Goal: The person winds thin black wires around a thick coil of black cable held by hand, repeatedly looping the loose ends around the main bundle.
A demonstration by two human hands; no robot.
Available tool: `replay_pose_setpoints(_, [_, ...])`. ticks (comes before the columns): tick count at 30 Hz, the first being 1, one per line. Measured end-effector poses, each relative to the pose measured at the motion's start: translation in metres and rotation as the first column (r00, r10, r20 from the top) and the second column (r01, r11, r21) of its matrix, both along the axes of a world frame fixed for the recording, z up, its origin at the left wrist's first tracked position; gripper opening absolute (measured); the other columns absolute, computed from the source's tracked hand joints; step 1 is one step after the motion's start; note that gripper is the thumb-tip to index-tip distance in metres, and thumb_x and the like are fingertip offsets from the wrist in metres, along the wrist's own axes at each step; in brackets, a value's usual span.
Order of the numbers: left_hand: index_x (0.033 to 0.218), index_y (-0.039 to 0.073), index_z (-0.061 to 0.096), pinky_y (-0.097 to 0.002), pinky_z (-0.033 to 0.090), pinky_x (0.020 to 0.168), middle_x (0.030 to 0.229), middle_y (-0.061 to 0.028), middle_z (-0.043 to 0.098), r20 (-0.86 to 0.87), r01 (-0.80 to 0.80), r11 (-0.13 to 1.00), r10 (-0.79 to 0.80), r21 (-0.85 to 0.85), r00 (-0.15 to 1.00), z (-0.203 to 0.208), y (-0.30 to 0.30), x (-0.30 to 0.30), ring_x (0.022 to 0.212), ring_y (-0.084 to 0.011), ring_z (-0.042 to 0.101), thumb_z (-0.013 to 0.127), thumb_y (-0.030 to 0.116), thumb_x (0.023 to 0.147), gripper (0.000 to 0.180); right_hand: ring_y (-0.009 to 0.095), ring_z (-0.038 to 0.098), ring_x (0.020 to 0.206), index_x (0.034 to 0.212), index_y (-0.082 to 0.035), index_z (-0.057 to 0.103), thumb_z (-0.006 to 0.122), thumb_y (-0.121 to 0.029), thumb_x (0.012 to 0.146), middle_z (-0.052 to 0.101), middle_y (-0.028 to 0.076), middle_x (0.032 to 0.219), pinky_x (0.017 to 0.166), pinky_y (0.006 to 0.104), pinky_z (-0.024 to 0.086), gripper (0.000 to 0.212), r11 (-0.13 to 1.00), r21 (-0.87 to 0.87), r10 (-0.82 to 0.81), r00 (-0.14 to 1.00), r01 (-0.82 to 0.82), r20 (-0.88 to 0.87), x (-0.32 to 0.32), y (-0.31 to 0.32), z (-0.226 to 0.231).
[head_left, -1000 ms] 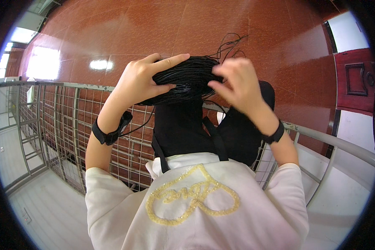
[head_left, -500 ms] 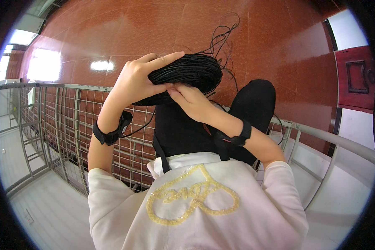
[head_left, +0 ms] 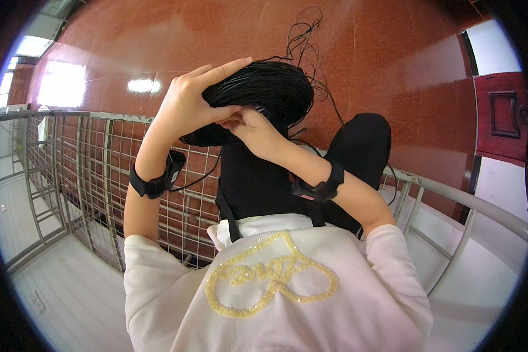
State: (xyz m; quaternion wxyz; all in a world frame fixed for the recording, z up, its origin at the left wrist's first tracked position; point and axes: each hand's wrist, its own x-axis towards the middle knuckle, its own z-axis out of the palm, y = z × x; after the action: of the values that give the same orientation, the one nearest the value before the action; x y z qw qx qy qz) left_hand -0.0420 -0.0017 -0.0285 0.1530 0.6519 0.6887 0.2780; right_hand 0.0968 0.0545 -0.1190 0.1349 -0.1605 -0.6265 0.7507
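A thick coil of thin black cable (head_left: 278, 82) is above my black-trousered knees, many strands bundled in an oval loop. My left hand (head_left: 189, 101) grips its left side, fingers over the outer face and thumb along the inner edge. In the coil's middle, the curled fingers of my right hand (head_left: 253, 132) meet my left thumb; what they pinch is hidden. Beyond the coil, loose loops of black cable (head_left: 302, 41) lie on the floor, and a strand runs down toward my right knee.
Reddish-brown tiled floor (head_left: 387, 47) spreads ahead. A metal mesh rack (head_left: 88, 158) stands at my left, and a metal rail (head_left: 481, 202) passes on my right. A dark red panelled door (head_left: 501, 114) is at far right. Black bands (head_left: 158, 176) circle both forearms.
The coil has shifted slightly up and left with my left hand. My right hand has moved slightly up and left, its fingers curling further in at the coil's middle.
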Motion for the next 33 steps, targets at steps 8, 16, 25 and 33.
replay_pose_setpoints(8, [0.123, 0.022, 0.055, -0.0339, 0.053, 0.069, 0.09, -0.0114, 0.065, 0.067, -0.049, 0.998, 0.046, 0.045, 0.997, -0.008, -0.008, -0.003, 0.078, -0.0236, 0.065, 0.077, 0.01, 0.056, 0.072, 0.018, 0.06, 0.089, 0.126, 0.0, 0.046, 0.042, -0.002, 0.086, 0.063, 0.013, 0.097, 0.086, 0.0293, 0.044, 0.04, 0.963, 0.057, 0.257, 0.961, -0.264, 0.106, 0.035, 0.023, 0.004])
replay_pose_setpoints(16, [0.122, 0.02, 0.055, -0.0331, 0.052, 0.073, 0.098, -0.0132, 0.065, 0.131, -0.074, 0.992, 0.06, 0.105, 0.99, -0.009, -0.008, -0.008, 0.085, -0.0249, 0.065, 0.077, 0.007, 0.056, 0.071, 0.015, 0.061, 0.081, 0.116, 0.0, 0.056, 0.045, -0.009, 0.091, 0.064, 0.012, 0.1, 0.075, 0.0262, 0.049, 0.029, 0.952, -0.046, 0.305, 0.926, -0.303, 0.22, 0.09, 0.041, 0.014])
replay_pose_setpoints(25, [0.123, 0.017, 0.054, -0.0322, 0.05, 0.076, 0.096, -0.0127, 0.065, 0.078, -0.058, 0.997, 0.055, 0.043, 0.995, -0.002, -0.005, 0.001, 0.085, -0.0224, 0.063, 0.077, 0.008, 0.056, 0.071, 0.022, 0.059, 0.095, 0.117, -0.003, 0.043, 0.043, -0.025, 0.095, 0.055, 0.016, 0.111, 0.085, 0.0336, 0.048, 0.031, 0.488, -0.871, -0.067, 0.994, -0.047, -0.091, 0.043, -0.01, 0.015])
replay_pose_setpoints(33, [0.123, 0.023, 0.055, -0.0331, 0.052, 0.066, 0.085, -0.0109, 0.064, 0.062, -0.029, 0.992, 0.022, 0.12, 0.998, -0.003, -0.007, 0.006, 0.074, -0.0246, 0.064, 0.077, 0.011, 0.056, 0.071, 0.024, 0.057, 0.097, 0.105, 0.002, 0.048, 0.042, -0.012, 0.094, 0.055, 0.016, 0.108, 0.09, 0.0355, 0.046, 0.019, 0.47, -0.861, -0.299, 0.953, 0.193, 0.051, 0.021, -0.012, 0.016])
